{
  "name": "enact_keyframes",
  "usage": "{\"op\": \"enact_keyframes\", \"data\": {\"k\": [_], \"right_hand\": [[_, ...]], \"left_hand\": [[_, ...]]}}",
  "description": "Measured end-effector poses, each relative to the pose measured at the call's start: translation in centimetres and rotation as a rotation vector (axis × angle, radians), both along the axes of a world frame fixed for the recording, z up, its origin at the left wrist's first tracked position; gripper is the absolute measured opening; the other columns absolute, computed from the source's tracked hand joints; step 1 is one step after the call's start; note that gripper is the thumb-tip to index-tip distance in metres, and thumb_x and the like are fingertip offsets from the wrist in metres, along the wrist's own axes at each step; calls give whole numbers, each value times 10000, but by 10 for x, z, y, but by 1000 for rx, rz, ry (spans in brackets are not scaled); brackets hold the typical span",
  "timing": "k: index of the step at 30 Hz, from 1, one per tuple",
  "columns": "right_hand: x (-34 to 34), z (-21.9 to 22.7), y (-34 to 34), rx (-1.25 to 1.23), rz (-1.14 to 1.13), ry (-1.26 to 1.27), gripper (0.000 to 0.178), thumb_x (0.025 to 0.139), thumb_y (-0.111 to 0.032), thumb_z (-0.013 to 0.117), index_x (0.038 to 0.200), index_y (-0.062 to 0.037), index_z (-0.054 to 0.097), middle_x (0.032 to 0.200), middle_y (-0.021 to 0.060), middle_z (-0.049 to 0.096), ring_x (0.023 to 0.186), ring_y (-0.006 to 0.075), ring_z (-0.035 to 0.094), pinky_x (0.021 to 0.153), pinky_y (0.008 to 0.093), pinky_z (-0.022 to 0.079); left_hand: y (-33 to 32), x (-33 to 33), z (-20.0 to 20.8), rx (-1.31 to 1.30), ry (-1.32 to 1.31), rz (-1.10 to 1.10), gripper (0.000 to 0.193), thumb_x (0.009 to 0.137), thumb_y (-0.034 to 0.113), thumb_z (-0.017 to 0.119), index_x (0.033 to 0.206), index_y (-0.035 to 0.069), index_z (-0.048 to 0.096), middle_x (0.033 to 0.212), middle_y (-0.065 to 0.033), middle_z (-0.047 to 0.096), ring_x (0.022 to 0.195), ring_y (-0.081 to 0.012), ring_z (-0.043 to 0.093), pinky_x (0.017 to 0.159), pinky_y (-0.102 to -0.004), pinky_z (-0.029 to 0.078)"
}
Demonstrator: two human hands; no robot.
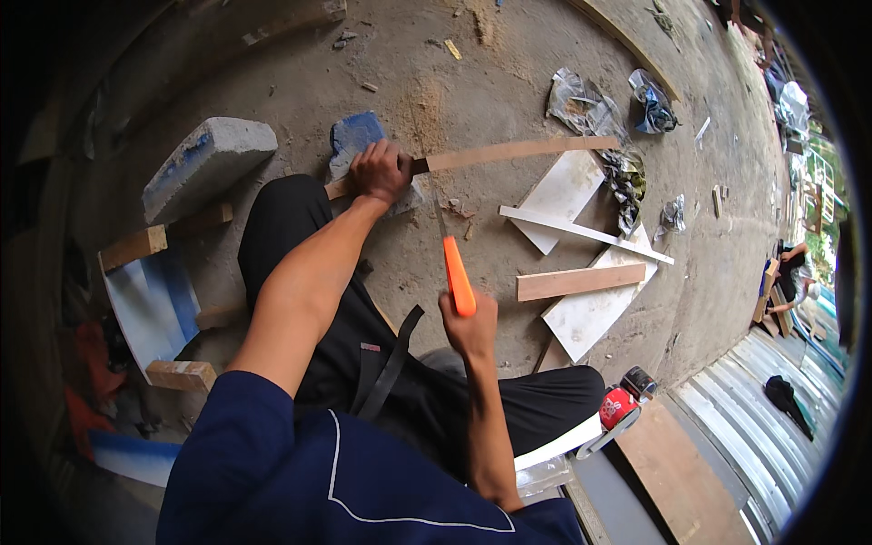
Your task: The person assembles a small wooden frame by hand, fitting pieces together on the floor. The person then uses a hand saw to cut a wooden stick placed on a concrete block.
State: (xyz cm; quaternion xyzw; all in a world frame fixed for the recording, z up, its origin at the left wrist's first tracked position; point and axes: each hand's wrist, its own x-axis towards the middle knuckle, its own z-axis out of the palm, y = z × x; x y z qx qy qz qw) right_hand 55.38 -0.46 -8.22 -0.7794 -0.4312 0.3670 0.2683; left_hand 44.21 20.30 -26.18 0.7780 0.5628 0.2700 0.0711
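Fingers of left hand [380, 173] clamped on wooden strip [518, 152] | right hand [470, 325] gripping orange-handled saw [458, 275], blade seemingly just beyond left fingers

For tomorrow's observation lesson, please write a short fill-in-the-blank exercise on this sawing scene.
1. The right hand grips a handsaw by its ____ handle.
2. The left hand presses down a long wooden ____.
3. That wood rests on a grey block painted partly ____.
Missing words: orange; strip; blue
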Motion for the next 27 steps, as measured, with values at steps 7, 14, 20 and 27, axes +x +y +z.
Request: {"op": "enact_keyframes", "data": {"k": [7, 14, 20, 27], "right_hand": [[5, -22, -7, 54, -62, 61, 165, 766, -149, 656, 766, 13, 625, 630, 194, 573, 549, 329, 593, 546, 353, 457], [4, 27, -55, 2, -67, 134, 181, 768, -148, 653, 733, 23, 602, 599, 206, 538, 499, 307, 554, 525, 361, 434], [11, -27, 16, -2, -87, 26, 217, 777, -186, 664, 729, 17, 602, 601, 199, 553, 508, 315, 552, 537, 378, 443], [7, 18, -59, 9, -76, 172, 239, 765, -149, 669, 974, -47, 726, 697, 205, 653, 636, 248, 683, 672, 330, 528]], "left_hand": [[0, 9, 8, -29, -25, -33, 153, 764, 211, 586, 668, 93, 563, 723, -70, 553, 705, -272, 580, 601, -417, 430], [1, 0, 5, 0, -25, 15, 159, 767, 208, 582, 663, 92, 551, 715, -70, 544, 704, -275, 581, 602, -422, 432], [5, 9, 9, -3, -19, -19, 160, 784, 200, 564, 672, 86, 546, 714, -80, 548, 687, -290, 576, 592, -420, 435], [1, 3, 4, -55, -24, 1, 157, 772, 231, 583, 709, 88, 572, 753, -84, 567, 735, -293, 585, 649, -426, 455]]}}
